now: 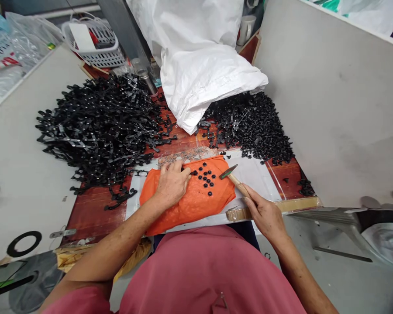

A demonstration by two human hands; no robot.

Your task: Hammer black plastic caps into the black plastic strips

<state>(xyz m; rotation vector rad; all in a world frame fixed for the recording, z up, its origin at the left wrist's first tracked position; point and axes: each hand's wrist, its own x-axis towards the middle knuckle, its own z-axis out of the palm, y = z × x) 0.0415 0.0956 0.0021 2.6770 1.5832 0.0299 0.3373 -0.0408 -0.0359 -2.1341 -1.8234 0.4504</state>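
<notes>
My right hand [265, 213] is wrapped round the wooden handle of a small hammer [239, 185]. The hammer's narrow metal head, green along one side, hovers over or rests on the right part of an orange cloth [183, 209]; I cannot tell which. On the cloth lie several small round black plastic pieces [208, 180]. My left hand [173, 183] is closed near the cloth's far edge, pinching a black plastic part [194, 173] that shows beside the thumb. The fingers partly hide that part. Just beyond them is a speckled stone-like slab [190, 155].
A tall heap of black jointed plastic strips [101, 126] covers the table's left side. Small black pegs [258, 126] are piled at the right, under a white sack [199, 56]. Grey panels [330, 100] wall both sides. A basket [98, 43] stands at the back left.
</notes>
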